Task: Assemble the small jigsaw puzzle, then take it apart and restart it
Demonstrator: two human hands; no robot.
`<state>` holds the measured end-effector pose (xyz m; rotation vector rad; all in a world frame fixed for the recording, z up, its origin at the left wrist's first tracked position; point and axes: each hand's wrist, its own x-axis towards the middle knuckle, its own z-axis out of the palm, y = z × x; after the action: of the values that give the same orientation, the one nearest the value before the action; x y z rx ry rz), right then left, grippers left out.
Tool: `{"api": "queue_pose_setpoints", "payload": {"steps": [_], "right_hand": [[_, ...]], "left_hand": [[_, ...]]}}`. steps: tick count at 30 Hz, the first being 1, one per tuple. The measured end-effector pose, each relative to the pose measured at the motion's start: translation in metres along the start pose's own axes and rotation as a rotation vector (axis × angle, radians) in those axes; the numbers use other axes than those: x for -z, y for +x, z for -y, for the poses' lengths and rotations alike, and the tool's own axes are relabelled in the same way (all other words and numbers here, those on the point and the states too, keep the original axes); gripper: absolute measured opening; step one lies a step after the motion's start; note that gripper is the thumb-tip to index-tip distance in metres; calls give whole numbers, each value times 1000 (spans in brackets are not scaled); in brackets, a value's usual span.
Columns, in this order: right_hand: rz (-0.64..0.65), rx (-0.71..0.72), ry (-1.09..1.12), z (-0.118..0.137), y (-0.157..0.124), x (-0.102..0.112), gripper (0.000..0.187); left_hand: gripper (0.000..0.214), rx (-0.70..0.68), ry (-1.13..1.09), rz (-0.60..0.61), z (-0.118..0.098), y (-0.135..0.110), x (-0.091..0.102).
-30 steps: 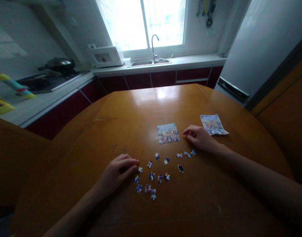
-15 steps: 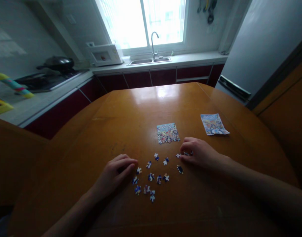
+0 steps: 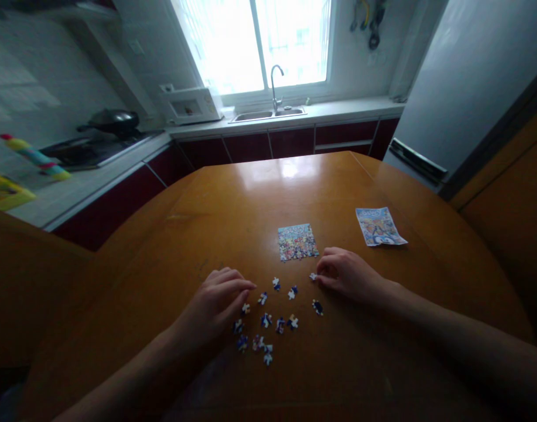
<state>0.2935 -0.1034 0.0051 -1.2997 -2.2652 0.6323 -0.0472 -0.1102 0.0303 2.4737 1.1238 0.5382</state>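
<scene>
Joined puzzle section: a small, colourful block (image 3: pixel 298 241) lies flat on the brown wooden desk (image 3: pixel 198 223), beyond the hands, its near edge toothed with tabs. A sideways bump could bend or split those joints.

Right hand: curled (image 3: pixel 349 272), thumb and fingertips at a pale puzzle piece (image 3: pixel 313 276); whether they grip it or merely touch it cannot be told. A loose pinch could let the piece slip or flip. The knuckles sit just beside the section's near right corner, so a careless swing left might knock it askew.

Left hand: relaxed (image 3: pixel 218 302), thumb and forefinger parted, nothing visible between them. It hovers or rests beside a white-and-tan piece (image 3: pixel 246 309) (the contact is unclear); a dragging thumb or palm could sweep that one out of place.

Scattered pieces: loosely spread between and nearer than the hands, including a dark piece (image 3: pixel 317 307) to the right. At the near end, a pale blue piece (image 3: pixel 267 354) lies closest to the viewer, where a forearm drawn inward might push it.

Printed sheet: creased paper (image 3: pixel 379 227), far right, its near edge slightly lifted; a sleeve or draught could shift it.
</scene>
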Motion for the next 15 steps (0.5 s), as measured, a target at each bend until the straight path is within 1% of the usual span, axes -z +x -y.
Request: {"api": "queue_pose_setpoints", "payload": {"steps": [2,4,6,9,12,15], "right_hand": [[-54,-16,9,-5,4,2,7],[-106,-36,16,-11,9,3,8],[-149,-54,20,-17,12,3,8],[-195,-58,24,-24,15,2,8],[-201,-56,16,-26,16,1,7],[-192,-60,2,-26,17,-1,6]], "left_hand": [[21,-79,-3,22,-4,19,1],[21,-157,-18,15,-7,42,-2],[23,-230,-29,12,-10,67,-8],[26,-302,-34,27,-10,100,-21],[29,-352,-25,46,-6,120,-37],[32,-385,-11,50,-2,126,-49]]}}
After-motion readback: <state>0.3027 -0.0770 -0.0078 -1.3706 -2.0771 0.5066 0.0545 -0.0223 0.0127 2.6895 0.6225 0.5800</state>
